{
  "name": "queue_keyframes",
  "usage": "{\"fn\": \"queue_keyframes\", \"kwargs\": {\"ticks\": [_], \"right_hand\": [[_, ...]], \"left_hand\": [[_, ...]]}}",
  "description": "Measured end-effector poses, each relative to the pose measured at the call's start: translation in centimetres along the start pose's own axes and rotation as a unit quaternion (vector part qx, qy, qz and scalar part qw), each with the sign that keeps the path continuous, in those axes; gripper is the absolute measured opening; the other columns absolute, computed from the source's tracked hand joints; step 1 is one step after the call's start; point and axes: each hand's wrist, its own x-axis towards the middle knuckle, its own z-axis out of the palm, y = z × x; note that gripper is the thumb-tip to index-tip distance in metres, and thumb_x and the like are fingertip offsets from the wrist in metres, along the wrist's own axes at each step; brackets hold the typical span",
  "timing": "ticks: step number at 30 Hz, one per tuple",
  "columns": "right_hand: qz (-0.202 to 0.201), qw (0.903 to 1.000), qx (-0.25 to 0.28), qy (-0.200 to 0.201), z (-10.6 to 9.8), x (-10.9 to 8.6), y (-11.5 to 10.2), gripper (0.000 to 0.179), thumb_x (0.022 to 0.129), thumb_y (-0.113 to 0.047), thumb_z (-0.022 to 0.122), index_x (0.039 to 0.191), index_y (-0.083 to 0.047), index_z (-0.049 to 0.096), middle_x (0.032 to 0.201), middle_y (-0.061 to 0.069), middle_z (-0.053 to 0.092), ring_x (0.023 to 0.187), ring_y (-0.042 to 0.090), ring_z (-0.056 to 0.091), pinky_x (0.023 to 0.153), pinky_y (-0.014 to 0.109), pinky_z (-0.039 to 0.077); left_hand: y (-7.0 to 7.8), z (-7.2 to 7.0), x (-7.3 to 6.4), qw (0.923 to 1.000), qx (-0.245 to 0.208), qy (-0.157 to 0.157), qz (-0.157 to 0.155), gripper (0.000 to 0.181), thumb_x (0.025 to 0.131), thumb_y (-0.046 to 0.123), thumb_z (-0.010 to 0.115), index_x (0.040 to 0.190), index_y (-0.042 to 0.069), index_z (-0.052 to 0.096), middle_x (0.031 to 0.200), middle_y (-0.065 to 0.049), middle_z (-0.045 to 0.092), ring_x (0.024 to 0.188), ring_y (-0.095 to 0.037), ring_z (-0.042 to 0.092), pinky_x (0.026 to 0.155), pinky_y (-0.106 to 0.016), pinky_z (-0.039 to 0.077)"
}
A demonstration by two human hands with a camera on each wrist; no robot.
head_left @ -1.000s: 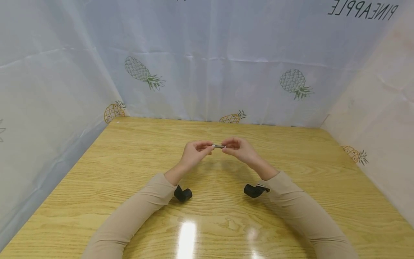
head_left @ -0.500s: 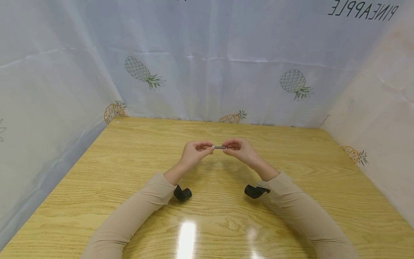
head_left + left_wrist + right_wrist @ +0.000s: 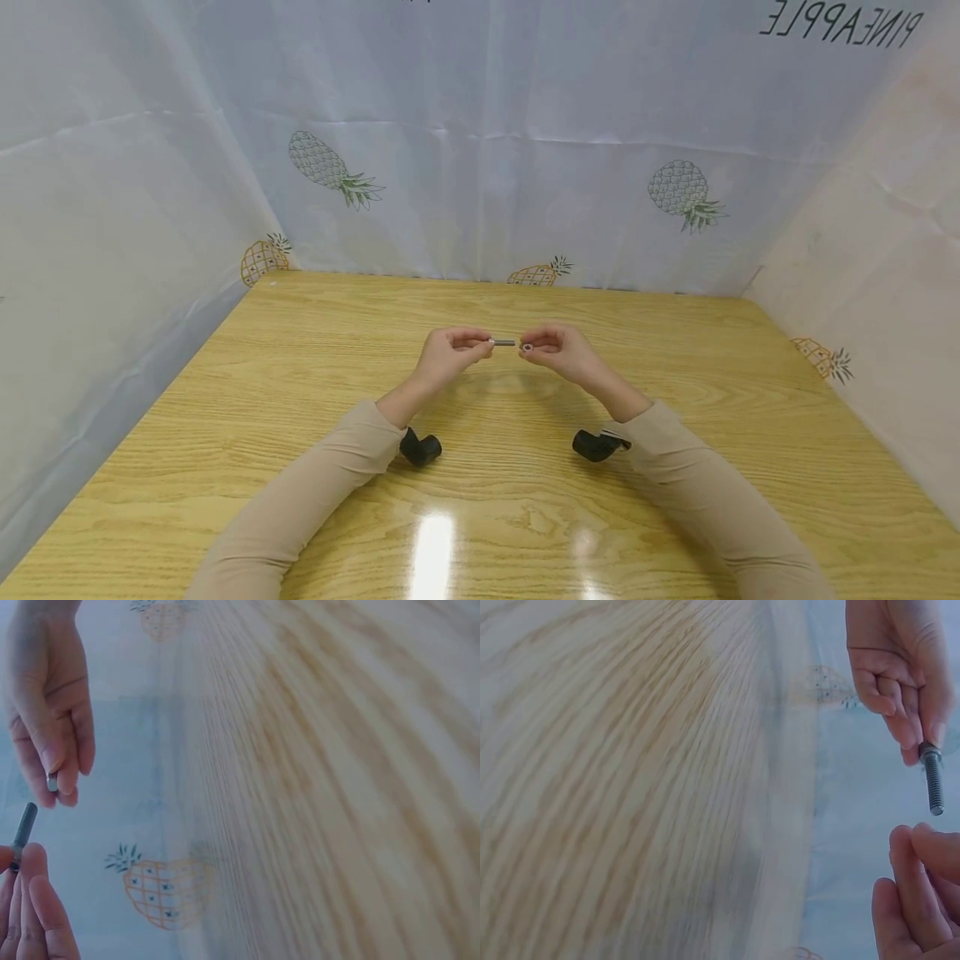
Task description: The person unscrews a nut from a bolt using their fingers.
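Note:
My left hand (image 3: 447, 353) pinches a threaded metal bolt (image 3: 503, 342) by its head, the shank pointing right toward the other hand. Opposite it, my right hand (image 3: 562, 351) holds a small nut (image 3: 528, 347) between thumb and fingertips, its hole facing the head camera. A short gap separates the bolt's tip from the nut. In the right wrist view the bolt's thread (image 3: 934, 784) shows clearly, while the nut is hidden behind the fingers there. The left wrist view shows the nut (image 3: 52, 782) edge-on. Both hands are above the wooden table (image 3: 495, 517).
Black wrist-worn pieces (image 3: 422, 448) stick out below each cuff. A pale curtain (image 3: 480, 167) printed with pineapples hangs behind the table and along both sides.
The right hand has drawn slightly right and down with the nut, leaving the bolt's end. The nut has turned its hole toward the head camera. The left hand has barely moved.

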Motion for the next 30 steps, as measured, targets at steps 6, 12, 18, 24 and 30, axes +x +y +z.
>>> {"fn": "queue_keyframes", "kwargs": {"ticks": [6,12,18,24,30], "right_hand": [[0.003,0.9997,-0.024,-0.003,-0.3,0.0,0.7,0.037,0.090,-0.011,0.061,0.122,0.008,0.055,0.116,0.024,0.062,0.102,0.028,0.065,0.090,0.041,0.051],[0.013,0.9992,-0.037,-0.003,-0.6,-0.1,1.1,0.035,0.090,-0.010,0.061,0.119,0.008,0.056,0.115,0.023,0.062,0.100,0.026,0.065,0.090,0.044,0.051],[0.005,0.9984,-0.056,-0.006,-1.0,-0.3,1.5,0.032,0.089,-0.009,0.062,0.116,0.008,0.057,0.112,0.023,0.061,0.099,0.028,0.064,0.086,0.041,0.052],[-0.007,0.9954,-0.095,-0.001,-1.2,-0.3,1.8,0.030,0.088,-0.010,0.064,0.112,0.007,0.061,0.107,0.020,0.062,0.093,0.022,0.063,0.079,0.032,0.052],[-0.018,0.9938,-0.109,-0.005,-1.5,-0.2,2.1,0.027,0.087,-0.009,0.064,0.110,0.007,0.061,0.106,0.022,0.062,0.091,0.027,0.063,0.077,0.035,0.053]], "left_hand": [[0.0,0.0,0.0,1.0000,0.003,0.002,-0.001,0.027,0.087,0.015,0.066,0.109,0.000,0.067,0.102,-0.017,0.071,0.080,-0.006,0.067,0.085,-0.039,0.054],[-0.1,-0.1,0.0,0.9998,0.016,-0.003,-0.015,0.029,0.088,0.016,0.064,0.112,-0.001,0.065,0.102,-0.019,0.070,0.080,-0.007,0.067,0.087,-0.044,0.052],[-0.2,-0.2,0.1,0.9988,0.041,-0.002,-0.026,0.025,0.087,0.016,0.066,0.108,0.002,0.068,0.096,-0.014,0.072,0.080,-0.009,0.068,0.083,-0.039,0.053],[-0.2,-0.3,0.1,0.9979,0.054,-0.007,-0.036,0.021,0.087,0.014,0.065,0.105,0.003,0.069,0.097,-0.016,0.072,0.087,-0.020,0.069,0.082,-0.036,0.054],[-0.2,-0.5,0.0,0.9962,0.067,-0.015,-0.053,0.023,0.088,0.015,0.065,0.107,0.004,0.069,0.099,-0.016,0.072,0.094,-0.024,0.069,0.084,-0.036,0.054]]}}
